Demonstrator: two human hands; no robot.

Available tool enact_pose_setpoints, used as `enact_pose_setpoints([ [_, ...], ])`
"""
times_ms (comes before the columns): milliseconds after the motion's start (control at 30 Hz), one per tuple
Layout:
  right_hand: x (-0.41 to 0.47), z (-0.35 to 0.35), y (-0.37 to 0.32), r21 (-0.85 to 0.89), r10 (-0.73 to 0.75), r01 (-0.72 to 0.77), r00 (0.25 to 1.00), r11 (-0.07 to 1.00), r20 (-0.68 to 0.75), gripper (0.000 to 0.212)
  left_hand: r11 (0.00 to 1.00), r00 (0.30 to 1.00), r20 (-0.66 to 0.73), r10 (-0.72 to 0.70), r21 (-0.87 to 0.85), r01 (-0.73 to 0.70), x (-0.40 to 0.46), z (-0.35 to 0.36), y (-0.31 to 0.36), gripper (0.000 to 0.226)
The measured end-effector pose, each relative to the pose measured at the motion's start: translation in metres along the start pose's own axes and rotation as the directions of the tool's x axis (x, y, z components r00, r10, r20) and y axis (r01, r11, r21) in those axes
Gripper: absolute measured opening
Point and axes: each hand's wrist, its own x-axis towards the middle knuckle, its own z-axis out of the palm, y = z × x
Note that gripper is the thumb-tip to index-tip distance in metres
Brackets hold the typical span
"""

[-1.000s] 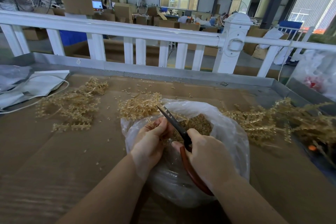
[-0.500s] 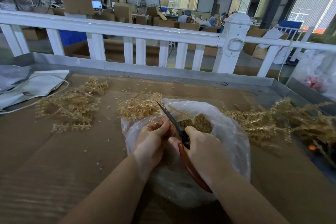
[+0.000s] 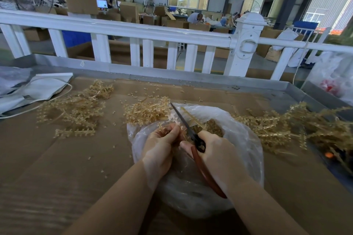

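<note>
Two hands work over a clear plastic bag (image 3: 246, 139) that stands open on the cardboard-covered surface (image 3: 76, 158). The left hand (image 3: 160, 147) pinches a thin amber plastic strip (image 3: 192, 117), its fingers (image 3: 171, 135) curled around the near end, just above the mouth of the bag. The right hand (image 3: 219, 154) grips the red-handled scissors (image 3: 184, 121) with its fingers closed around the handles; how far the blades are apart I cannot tell. To cut well, I think it is best to hold the strip over the bag, so the small pieces (image 3: 214, 128) fall inside and not onto the surface. The blade should meet the strip close to each part, with the left thumb behind the blade line. More strips lie in piles (image 3: 76, 108) on both sides.
</note>
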Motion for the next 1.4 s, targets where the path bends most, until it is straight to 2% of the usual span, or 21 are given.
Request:
enact_pose_setpoints([
  [100, 0.002, 0.000, 0.000, 0.111, 0.035, -0.025, 0.995, 0.994, -0.089, 0.024, 1.000, 0.999, 0.032, 0.016, -0.026, -0.015, 0.000, -0.001, 0.001, 0.010],
  [267, 0.003, 0.001, 0.005, 0.132, 0.080, -0.060, 0.985, 0.989, -0.151, 0.015, 0.997, 0.992, 0.126, -0.006, -0.079, 0.016, -0.001, -0.008, 0.002, 0.037],
  [333, 0.002, 0.003, 0.005, 0.133, 0.095, -0.072, 0.979, 0.989, -0.178, 0.008, 0.996, 0.993, 0.114, 0.024, -0.092, -0.013, 0.000, -0.008, -0.001, 0.037],
  [533, 0.003, 0.009, 0.000, 0.187, 0.093, -0.050, 0.969, 0.981, -0.230, 0.016, 0.995, 0.990, 0.131, 0.061, -0.086, -0.050, 0.004, -0.010, -0.006, 0.028],
  [667, 0.007, 0.005, 0.004, 0.284, 0.203, -0.116, 0.932, 0.952, -0.299, 0.020, 0.997, 0.982, 0.181, 0.055, 0.038, -0.063, 0.001, -0.010, -0.006, 0.030],
  [800, 0.009, -0.002, 0.009, 0.338, 0.238, -0.132, 0.925, 0.932, -0.295, 0.021, 0.936, 0.979, 0.169, 0.113, 0.314, -0.162, -0.001, -0.010, -0.009, 0.019],
  [933, 0.007, -0.003, 0.009, 0.341, 0.229, -0.120, 0.926, 0.932, -0.299, 0.019, 0.932, 0.981, 0.138, 0.140, 0.315, -0.177, -0.001, -0.006, -0.011, 0.011],
  [1133, 0.002, -0.002, 0.009, 0.249, 0.155, -0.086, 0.950, 0.965, -0.269, 0.022, 0.974, 0.991, 0.070, 0.118, 0.188, -0.129, 0.000, -0.003, -0.009, 0.017],
  [1267, -0.004, 0.001, 0.012, 0.125, 0.086, -0.060, 0.972, 0.990, -0.220, 0.024, 0.987, 0.991, -0.053, 0.126, 0.103, -0.120, 0.002, 0.000, -0.009, 0.014],
  [1333, -0.008, 0.004, 0.015, 0.039, 0.055, -0.048, 0.982, 0.998, -0.178, 0.029, 0.976, 0.973, -0.147, 0.180, 0.151, -0.158, 0.005, -0.001, -0.012, 0.011],
  [1400, -0.011, 0.008, 0.018, -0.021, 0.034, -0.037, 0.988, 0.999, -0.150, 0.030, 0.961, 0.961, -0.157, 0.229, 0.193, -0.197, 0.005, -0.001, -0.013, 0.015],
])
